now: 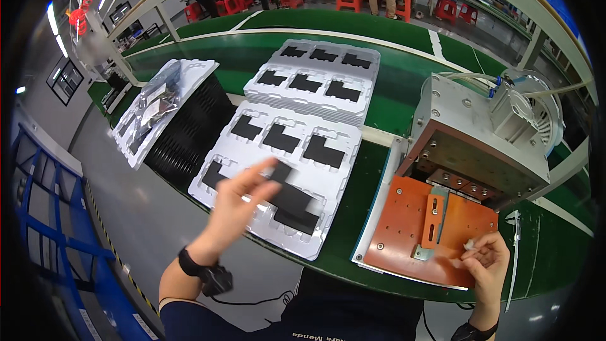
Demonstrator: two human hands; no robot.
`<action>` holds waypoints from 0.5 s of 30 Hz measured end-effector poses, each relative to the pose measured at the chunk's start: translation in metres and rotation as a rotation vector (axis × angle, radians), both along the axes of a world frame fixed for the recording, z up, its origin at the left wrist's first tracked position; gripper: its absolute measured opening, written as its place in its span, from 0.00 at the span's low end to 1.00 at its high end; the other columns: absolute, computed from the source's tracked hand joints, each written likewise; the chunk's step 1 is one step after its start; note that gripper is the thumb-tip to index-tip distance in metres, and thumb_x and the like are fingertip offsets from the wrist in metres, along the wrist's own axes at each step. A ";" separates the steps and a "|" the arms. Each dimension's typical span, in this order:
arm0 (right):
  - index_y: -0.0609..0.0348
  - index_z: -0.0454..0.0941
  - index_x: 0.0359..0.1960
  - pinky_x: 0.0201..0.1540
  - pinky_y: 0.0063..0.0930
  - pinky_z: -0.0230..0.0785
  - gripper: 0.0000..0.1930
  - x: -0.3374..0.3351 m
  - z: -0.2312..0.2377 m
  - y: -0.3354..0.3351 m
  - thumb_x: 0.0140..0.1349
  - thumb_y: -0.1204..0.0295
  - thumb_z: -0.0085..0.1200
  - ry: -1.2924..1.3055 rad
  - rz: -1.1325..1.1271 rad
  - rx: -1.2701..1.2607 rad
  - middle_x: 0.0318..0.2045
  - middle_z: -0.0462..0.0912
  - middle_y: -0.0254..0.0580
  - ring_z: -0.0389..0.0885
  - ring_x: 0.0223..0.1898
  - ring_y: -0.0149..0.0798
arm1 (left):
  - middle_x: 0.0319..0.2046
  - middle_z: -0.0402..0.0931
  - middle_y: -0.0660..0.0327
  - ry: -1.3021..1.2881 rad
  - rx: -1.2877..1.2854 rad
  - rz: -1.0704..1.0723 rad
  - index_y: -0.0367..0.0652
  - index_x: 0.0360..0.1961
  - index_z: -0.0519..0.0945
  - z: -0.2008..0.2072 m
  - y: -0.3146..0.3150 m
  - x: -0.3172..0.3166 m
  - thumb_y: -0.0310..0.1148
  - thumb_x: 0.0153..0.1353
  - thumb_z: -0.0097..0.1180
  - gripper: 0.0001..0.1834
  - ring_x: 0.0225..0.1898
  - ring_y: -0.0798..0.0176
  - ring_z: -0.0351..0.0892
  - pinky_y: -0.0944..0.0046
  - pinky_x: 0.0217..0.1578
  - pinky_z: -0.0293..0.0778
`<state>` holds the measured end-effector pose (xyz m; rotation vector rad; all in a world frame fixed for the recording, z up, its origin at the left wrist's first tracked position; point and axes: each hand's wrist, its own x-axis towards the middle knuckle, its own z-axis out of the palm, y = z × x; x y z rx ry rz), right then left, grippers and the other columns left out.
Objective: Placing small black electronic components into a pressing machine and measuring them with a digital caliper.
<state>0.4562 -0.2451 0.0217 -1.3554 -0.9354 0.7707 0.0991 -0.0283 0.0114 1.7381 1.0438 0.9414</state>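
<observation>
My left hand (235, 197) pinches a flat black L-shaped piece (293, 199) between thumb and fingers, blurred by motion. It hangs over the near white plastic tray (255, 159), where several similar black pieces (324, 151) lie in shaped pockets. To the right, my right hand (490, 259) is by the front right corner of an orange plate (398, 233), its fingers curled toward the thumb. Something pale shows at its fingertips; I cannot make out what. A slotted orange block (432, 221) sits on the plate.
A metal press-like machine (476, 142) stands behind the orange plate. Beyond the near tray is a stack of white trays (312, 82) with black pieces. At left, a white tray (140, 142) bearing plastic bags tops a black stack (189, 123). A caliper (516, 240) lies at right.
</observation>
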 end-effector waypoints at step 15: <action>0.65 0.72 0.31 0.36 0.21 0.77 0.09 -0.007 -0.001 -0.001 0.53 0.88 0.57 -0.040 0.032 -0.077 0.29 0.75 0.40 0.80 0.28 0.29 | 0.41 0.76 0.58 0.577 0.630 0.280 0.41 0.38 0.84 -0.042 -0.004 -0.056 0.35 0.47 0.70 0.17 0.45 0.54 0.71 0.56 0.44 0.67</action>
